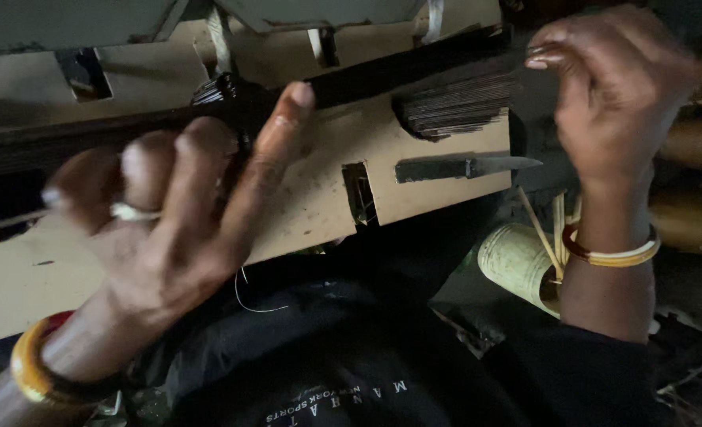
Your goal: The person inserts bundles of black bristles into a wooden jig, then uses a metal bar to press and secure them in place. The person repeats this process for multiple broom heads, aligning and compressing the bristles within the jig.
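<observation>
A long bundle of thin dark sticks (414, 67) lies slanted across a cardboard board (319, 198) over my lap. My left hand (169, 213), blurred, lies over the bundle's middle with its fingers spread and the thumb stretched along the sticks. It wears a ring and a yellow and red bangle. My right hand (612, 95) is raised at the upper right, just past the bundle's right end. Its fingers are curled and the fingertips pinched together, with nothing visible between them. A shorter stack of dark sticks (457, 107) rests on the board under the bundle.
A knife (461, 167) lies flat on the board, blade pointing right. A pale rolled paper tube (517, 261) holding thin light sticks sits below my right wrist. Brown cylinders (695, 142) stand at the right edge. Dark cloth covers my lap.
</observation>
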A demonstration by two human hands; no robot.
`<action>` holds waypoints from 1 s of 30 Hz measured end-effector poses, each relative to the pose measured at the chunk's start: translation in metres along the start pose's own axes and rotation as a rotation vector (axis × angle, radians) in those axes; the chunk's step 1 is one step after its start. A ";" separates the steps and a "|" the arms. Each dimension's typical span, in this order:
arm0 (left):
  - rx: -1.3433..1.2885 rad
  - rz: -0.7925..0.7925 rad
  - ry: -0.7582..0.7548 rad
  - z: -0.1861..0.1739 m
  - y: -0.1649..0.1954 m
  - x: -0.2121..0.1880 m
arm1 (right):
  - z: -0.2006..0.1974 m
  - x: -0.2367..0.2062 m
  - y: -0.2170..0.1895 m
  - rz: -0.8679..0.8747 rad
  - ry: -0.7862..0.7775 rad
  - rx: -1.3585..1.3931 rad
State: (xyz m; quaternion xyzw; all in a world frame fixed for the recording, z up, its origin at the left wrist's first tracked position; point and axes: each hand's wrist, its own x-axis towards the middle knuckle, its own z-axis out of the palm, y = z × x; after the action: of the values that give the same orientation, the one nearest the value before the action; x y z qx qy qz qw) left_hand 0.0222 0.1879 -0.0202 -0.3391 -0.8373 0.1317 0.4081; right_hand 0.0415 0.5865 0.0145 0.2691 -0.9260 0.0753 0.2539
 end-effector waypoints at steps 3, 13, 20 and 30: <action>-0.148 -0.050 -0.006 0.006 0.007 0.000 | 0.000 0.002 -0.004 -0.005 -0.001 -0.013; -0.217 -0.110 -0.133 -0.001 -0.002 0.005 | -0.004 0.013 -0.004 -0.007 -0.030 -0.023; -0.188 -0.076 -0.136 -0.007 -0.006 0.004 | -0.001 0.010 -0.013 -0.008 -0.006 -0.044; -0.338 -0.123 -0.160 -0.007 0.002 0.001 | -0.007 0.006 -0.007 -0.025 -0.084 -0.120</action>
State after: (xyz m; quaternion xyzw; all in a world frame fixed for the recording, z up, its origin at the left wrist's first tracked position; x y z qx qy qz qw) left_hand 0.0279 0.1901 -0.0164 -0.3395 -0.8963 -0.0095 0.2849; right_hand 0.0438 0.5802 0.0236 0.2678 -0.9352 0.0052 0.2315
